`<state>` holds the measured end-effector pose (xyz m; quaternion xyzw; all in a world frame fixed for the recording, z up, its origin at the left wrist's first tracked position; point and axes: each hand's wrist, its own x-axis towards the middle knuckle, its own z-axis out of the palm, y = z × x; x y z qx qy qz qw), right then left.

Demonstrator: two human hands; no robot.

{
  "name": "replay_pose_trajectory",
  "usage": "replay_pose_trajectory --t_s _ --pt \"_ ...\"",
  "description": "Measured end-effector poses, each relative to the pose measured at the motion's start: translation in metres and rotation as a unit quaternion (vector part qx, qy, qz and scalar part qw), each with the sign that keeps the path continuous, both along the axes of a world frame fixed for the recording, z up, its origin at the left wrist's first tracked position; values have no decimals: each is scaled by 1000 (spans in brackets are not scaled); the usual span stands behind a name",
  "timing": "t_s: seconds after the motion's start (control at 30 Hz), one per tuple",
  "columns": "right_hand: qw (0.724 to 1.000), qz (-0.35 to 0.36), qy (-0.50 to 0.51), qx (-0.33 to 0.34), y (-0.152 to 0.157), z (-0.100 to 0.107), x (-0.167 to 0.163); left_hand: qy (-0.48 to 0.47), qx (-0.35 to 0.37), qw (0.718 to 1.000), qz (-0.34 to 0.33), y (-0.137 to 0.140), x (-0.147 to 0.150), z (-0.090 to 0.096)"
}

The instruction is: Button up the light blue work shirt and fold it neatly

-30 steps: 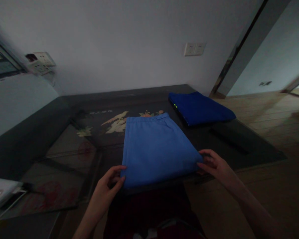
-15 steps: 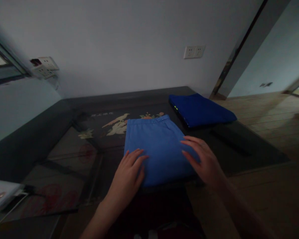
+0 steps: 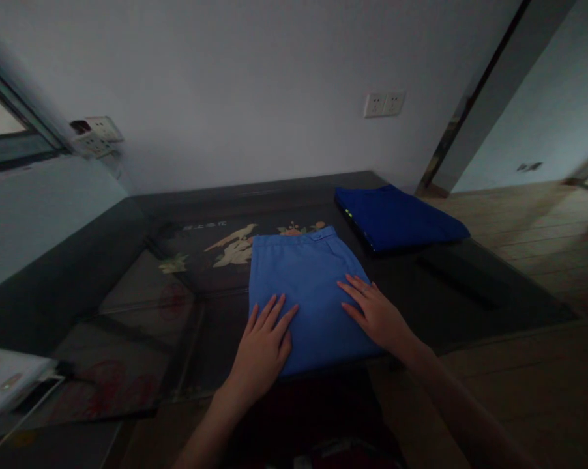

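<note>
A folded light-blue garment with a waistband, trousers or a skirt (image 3: 308,280), lies flat on the dark glossy table (image 3: 225,299). Which of the two it is, I cannot tell. My left hand (image 3: 264,342) rests on its lower left part, fingers spread. Over on the right side, my right hand (image 3: 372,309) lies on the cloth with its fingers stretched out. Neither hand grips anything. The waistband points away from me, toward the wall.
A folded dark-blue cloth (image 3: 401,218) lies at the table's back right. Nearer sits a long black object (image 3: 463,280). At far left is a white device (image 3: 13,378) with a cable. Sockets (image 3: 384,104) are on the wall (image 3: 255,98) behind.
My right hand has moved left and settled flat on the garment. The left hand's fingers have spread a little more. The garment lies nearly where it was; the view has shifted slightly.
</note>
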<state>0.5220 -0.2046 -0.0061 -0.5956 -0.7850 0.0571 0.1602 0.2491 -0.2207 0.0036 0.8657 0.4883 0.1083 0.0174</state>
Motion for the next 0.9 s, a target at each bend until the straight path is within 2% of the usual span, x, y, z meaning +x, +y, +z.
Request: replay_pose_trajectory --t_s 0.33,0.4,0.47,0.5,0.57,0.67,0.73,0.9 --pt "1000 2 16 0 2 0 0 -37 -19 999 6 3 2 -4" --pt "1000 7 30 -1 1 0 1 -85 -63 994 0 3 -3 -1" --pt "998 12 57 -6 1 1 3 -181 -143 973 -1 5 -13 6" --pt "997 13 76 -7 2 2 4 -247 -185 951 10 7 -19 11" --pt "993 5 120 -2 6 6 8 -389 -239 888 54 15 -32 21" --pt "984 -20 174 31 18 16 16 -535 -232 804 118 40 -49 33" --pt "982 -44 180 49 27 22 21 -585 -253 757 144 63 -55 34" --pt "987 -75 135 48 34 27 26 -659 -392 608 207 119 -56 30"
